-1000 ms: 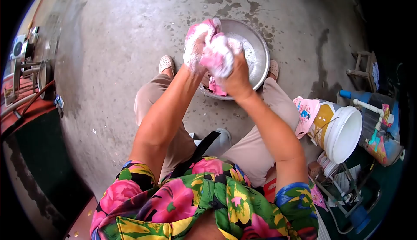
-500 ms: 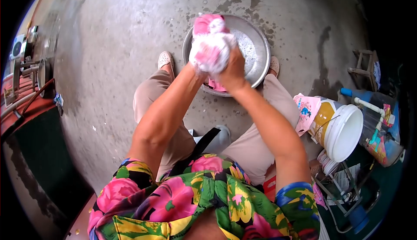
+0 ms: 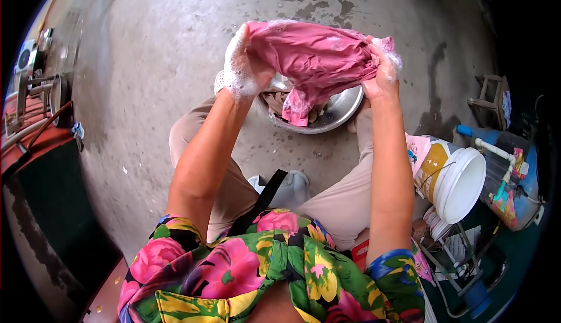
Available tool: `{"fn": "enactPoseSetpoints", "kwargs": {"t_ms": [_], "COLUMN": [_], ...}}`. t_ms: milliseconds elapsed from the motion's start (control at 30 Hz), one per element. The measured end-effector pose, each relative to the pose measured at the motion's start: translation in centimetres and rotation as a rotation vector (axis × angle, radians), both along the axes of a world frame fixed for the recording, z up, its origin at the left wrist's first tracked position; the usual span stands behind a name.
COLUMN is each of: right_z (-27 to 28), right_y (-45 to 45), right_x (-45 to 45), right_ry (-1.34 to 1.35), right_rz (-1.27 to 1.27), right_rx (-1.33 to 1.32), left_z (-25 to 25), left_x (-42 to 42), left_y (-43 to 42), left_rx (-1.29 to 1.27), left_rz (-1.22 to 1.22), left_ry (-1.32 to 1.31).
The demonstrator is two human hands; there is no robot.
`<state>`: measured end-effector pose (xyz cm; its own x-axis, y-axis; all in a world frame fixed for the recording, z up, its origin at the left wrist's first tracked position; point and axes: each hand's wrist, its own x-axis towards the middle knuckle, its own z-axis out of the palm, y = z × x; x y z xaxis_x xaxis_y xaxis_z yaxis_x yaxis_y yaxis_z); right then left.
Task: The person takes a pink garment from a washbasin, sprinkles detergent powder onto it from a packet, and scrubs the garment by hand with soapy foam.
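A wet pink garment [image 3: 321, 54] stretches between my hands over the metal basin [image 3: 336, 125], one part of it hanging down toward the rim. My left hand [image 3: 239, 63], thick with white suds, grips its left end. At the other end my right hand [image 3: 383, 69] is closed on a bunched, foamy part of the cloth. Beneath it, brownish cloth [image 3: 274, 100] lies in the basin. The garment hides much of the basin's inside and its far rim.
To the right, a white bucket [image 3: 461, 186] lies tipped on its side beside a blue container with pipes [image 3: 514, 171]. A small wooden stool [image 3: 489, 98] stands farther back. Wet patches mark the concrete floor [image 3: 158, 48]. Reddish furniture [image 3: 41, 136] is at the left.
Half a second ago the garment was a foamy bundle pressed between both hands. My hands have moved apart, left and right, and the cloth is now spread out between them.
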<state>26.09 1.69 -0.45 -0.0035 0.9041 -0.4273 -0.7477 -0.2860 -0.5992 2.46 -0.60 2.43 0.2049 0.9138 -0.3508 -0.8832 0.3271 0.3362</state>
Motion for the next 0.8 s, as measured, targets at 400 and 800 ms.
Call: {"fn": "enactPoseSetpoints", "kwargs": {"t_ms": [400, 800], "right_z": [2.7, 1.1], "right_y": [-1.8, -0.9], "right_x": [-4.3, -0.4], "right_ry": [-0.087, 0.110], "right_rz": [0.578, 0.247], "right_rx": [0.048, 0.224], "left_z": [1.0, 0.5], "left_x": [1.1, -0.5], "left_y": [-0.4, 0.6], "left_rx": [0.330, 0.269], "left_rz": [-0.253, 0.007], "left_ry": [0.274, 0.500]}}
